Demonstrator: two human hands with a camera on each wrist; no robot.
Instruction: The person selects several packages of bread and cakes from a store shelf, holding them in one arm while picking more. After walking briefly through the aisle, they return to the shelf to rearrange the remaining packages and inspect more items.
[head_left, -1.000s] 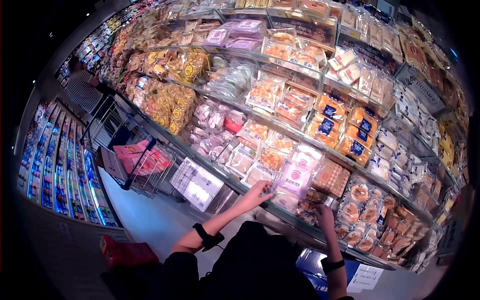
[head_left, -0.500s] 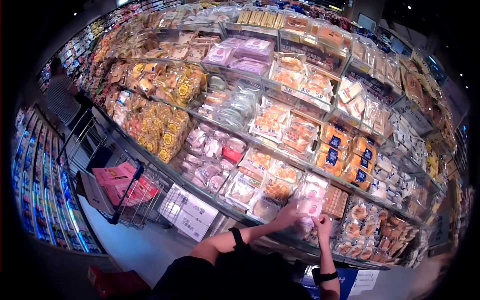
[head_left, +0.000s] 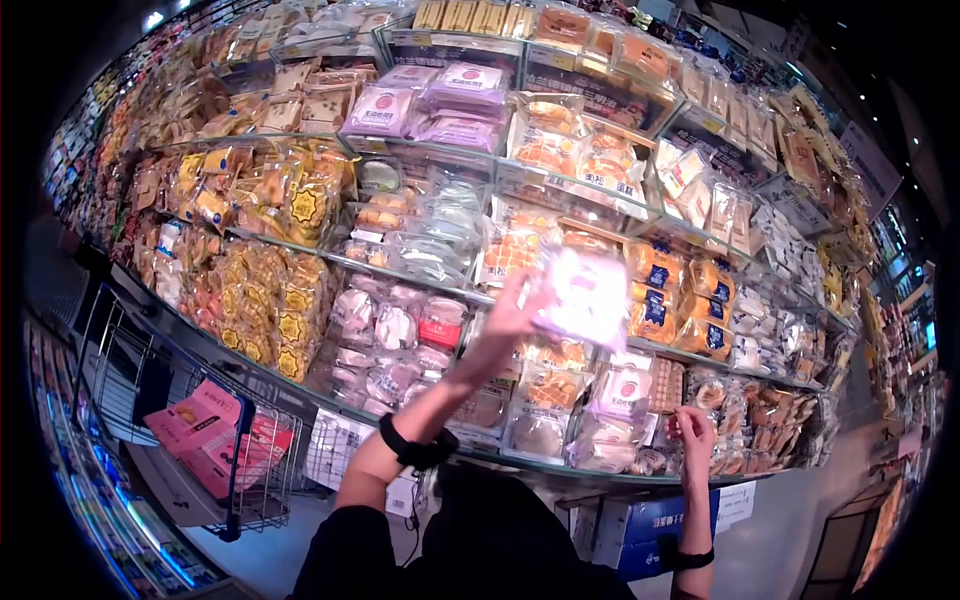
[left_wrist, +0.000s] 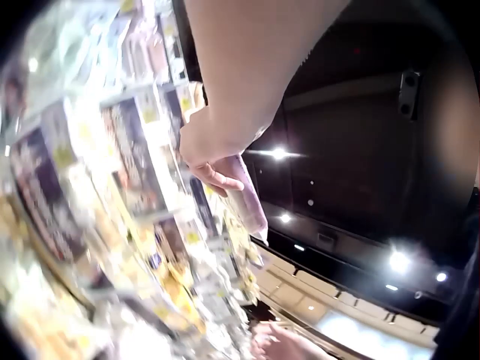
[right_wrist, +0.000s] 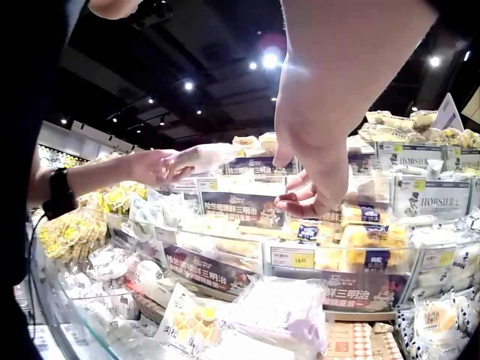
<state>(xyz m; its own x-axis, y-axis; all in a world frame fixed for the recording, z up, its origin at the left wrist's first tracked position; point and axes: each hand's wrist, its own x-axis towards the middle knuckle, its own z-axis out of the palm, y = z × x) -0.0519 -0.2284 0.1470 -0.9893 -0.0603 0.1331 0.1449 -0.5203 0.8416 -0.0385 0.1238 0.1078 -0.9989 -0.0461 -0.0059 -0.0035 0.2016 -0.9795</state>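
Observation:
My left hand [head_left: 508, 318] grips a plastic-wrapped purple-and-white bakery pack [head_left: 585, 298] by its left edge, lifted in front of the middle shelves. In the left wrist view the fingers curl round one end of the pack [left_wrist: 250, 206], which is seen edge-on. My right hand [head_left: 692, 438] hovers at the front of the lowest shelf with nothing in it, its fingers loosely bent. In the right wrist view, similar purple packs [right_wrist: 276, 311] lie below that hand [right_wrist: 315, 176]. One such pack [head_left: 622, 388] lies left of the right hand in the head view.
Tiered shelves of packaged bread run across the front, with a glass lip [right_wrist: 90, 315] along the lower edge. A shopping cart [head_left: 235, 480] holding pink packages [head_left: 205, 430] stands at the left. A blue box [head_left: 650, 525] sits below the display. More purple packs [head_left: 380, 108] fill an upper shelf.
My left hand has risen from the lowest shelf with the purple-and-white pack. The right hand has come away from the packs, to the right. The view has turned, and the cart appears lower.

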